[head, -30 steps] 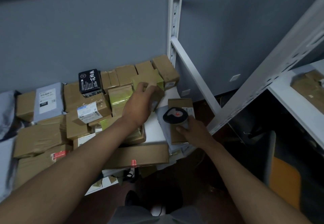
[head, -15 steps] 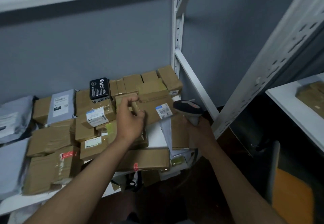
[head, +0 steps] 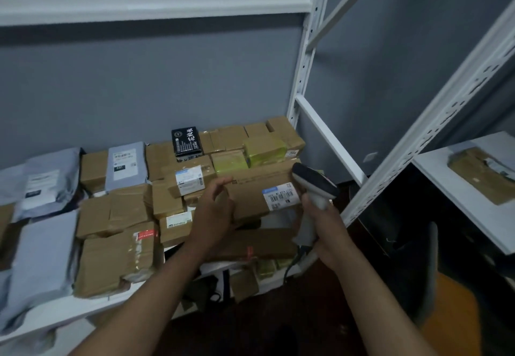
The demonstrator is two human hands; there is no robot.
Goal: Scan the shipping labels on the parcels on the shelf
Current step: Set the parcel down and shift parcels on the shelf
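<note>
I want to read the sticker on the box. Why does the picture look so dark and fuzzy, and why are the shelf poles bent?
Head view: the room is dim, so colours look muddy. The grey bags at the left edge are smeared. The sticker on the box shows bars, but its small print is too soft to read. The wide lens bows the shelf poles.

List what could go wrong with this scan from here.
1. The left hand grips the brown parcel by one end only, tilted over the pile; it may slip.
2. The scanner in the right hand sits very close beside the label; it may miss the barcode or read a neighbouring label.
</note>
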